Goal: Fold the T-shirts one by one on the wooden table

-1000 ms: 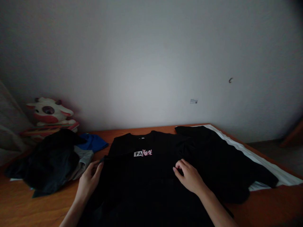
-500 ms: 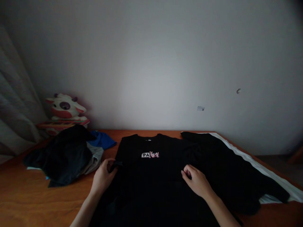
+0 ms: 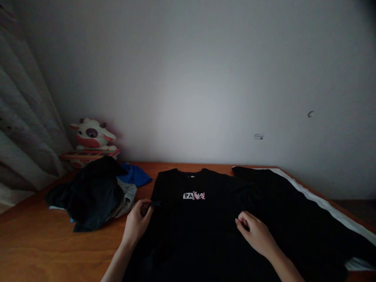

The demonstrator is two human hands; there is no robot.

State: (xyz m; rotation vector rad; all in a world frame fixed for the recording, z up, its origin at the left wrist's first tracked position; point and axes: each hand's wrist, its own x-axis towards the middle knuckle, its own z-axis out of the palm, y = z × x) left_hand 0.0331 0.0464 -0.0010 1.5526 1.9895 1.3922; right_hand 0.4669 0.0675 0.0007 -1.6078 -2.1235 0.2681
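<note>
A black T-shirt [image 3: 190, 223] lies spread front side up, its collar toward the wall and a white and pink print across the chest. My left hand [image 3: 138, 219] is closed in a pinch on the sleeve edge at the shirt's left side. Over on the right side, my right hand [image 3: 254, 231] has its fingers curled together at the shirt's other sleeve. Dark cloth hides exactly how much fabric those fingers grip. Beside that hand, more black clothing [image 3: 305, 219] lies flat, overlapped by or touching the shirt; the border is hard to make out.
At left on the wooden surface [image 3: 35, 243] sits a heap of dark clothes [image 3: 94, 196], with a blue garment [image 3: 135, 175] and grey cloth [image 3: 127, 196]. Behind it stands a cow toy [image 3: 94, 135] with a keyboard. A curtain [image 3: 26, 117] hangs far left; a wall [image 3: 199, 78] rises behind.
The whole view has shifted, so everything appears farther right. The cloth bunched near my right hand now looks flatter. Both hands keep nearly the same place on the T-shirt.
</note>
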